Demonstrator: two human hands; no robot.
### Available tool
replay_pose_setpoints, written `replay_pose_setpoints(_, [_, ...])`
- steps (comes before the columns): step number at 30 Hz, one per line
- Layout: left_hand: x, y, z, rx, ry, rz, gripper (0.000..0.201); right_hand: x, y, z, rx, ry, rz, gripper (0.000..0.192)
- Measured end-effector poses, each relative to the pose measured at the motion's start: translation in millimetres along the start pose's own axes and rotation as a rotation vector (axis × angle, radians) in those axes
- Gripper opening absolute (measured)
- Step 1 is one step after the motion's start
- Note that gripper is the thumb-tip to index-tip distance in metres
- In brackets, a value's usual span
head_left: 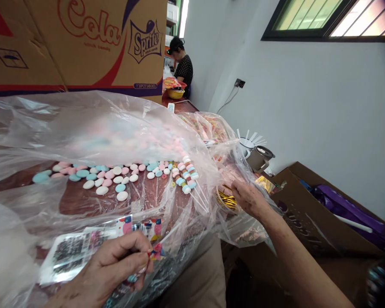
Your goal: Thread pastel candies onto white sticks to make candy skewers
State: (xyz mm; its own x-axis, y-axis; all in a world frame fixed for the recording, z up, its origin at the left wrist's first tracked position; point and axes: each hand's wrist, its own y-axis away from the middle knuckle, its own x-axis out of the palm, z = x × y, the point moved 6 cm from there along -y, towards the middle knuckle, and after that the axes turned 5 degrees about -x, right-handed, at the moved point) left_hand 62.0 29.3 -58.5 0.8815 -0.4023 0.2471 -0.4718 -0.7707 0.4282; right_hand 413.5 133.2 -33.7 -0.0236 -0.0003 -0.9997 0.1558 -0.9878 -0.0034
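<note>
Head view: looks down on a glossy red-brown tabletop (83,201), largely covered by crinkled clear plastic sheeting (128,209).
Left side: the left hand (115,263) pinches a clear candy wrapper with bright prints (157,252) near the front edge; a thin white stick (175,231) juts out beyond it.
Gold ties: the right hand (248,196), well apart from the left, curls its fingers at a bundle of shiny gold twist ties (227,202); whether it grips one, I cannot tell.
Wrapper pile: flat silvery printed wrappers (78,252) lie beside the left hand.
Loose candies: round pink, white and pale blue candies (107,182) scatter before a large cloudy plastic bag (115,132) with more inside.
Skewers: striped candy skewers (186,173) lie side by side.
Back: a big brown cardboard box printed "Cola" and "Sprite" (93,47).
Right side: a grey-brown lidded mug (258,159) and, lower, an open brown carton (295,218) holding a purple plastic bag (343,214).
Room: pale smooth wall (295,94), dark-framed barred window (308,17), socket with hanging cable (239,83); farther off, a person in a dark patterned top (184,70) beside a yellow bowl (175,93).
</note>
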Motion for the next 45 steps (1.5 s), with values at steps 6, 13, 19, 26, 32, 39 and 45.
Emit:
replay_pose_setpoints(6, [5.8, 4, -5, 0.02, 0.036, -0.063, 0.035, -2, 2, 0, -0.011, -0.014, 0.041, 0.028])
replay_pose_setpoints(13, [5.1, 3, -2, -0.002, 0.026, -0.059, 0.035, 3, 2, -1, -0.004, -0.006, 0.036, 0.024])
replay_pose_setpoints(19, [5.4, 5, -3, -0.001, 0.06, -0.103, 0.033, -1, 0, 3, -0.024, -0.049, -0.056, 0.021])
replay_pose_setpoints(26, [-0.3, 2, -7, 0.045, 0.029, -0.087, 0.029, -39, 19, 36, -0.018, -0.214, -0.337, 0.025])
replay_pose_setpoints(32, [18.2, -4, -25, 0.147, 0.151, -0.085, 0.022, -25, 38, 157, -0.224, -0.994, -0.33, 0.018])
replay_pose_setpoints(39, [11.6, -2, -16, 0.141, 0.29, -0.209, 0.026, 4, 42, 236, -0.313, -1.588, 0.026, 0.018])
replay_pose_setpoints(45, [5.6, 0, -10, 0.143, 0.308, -0.308, 0.027, 9, 42, 239, -0.329, -1.508, 0.086, 0.016])
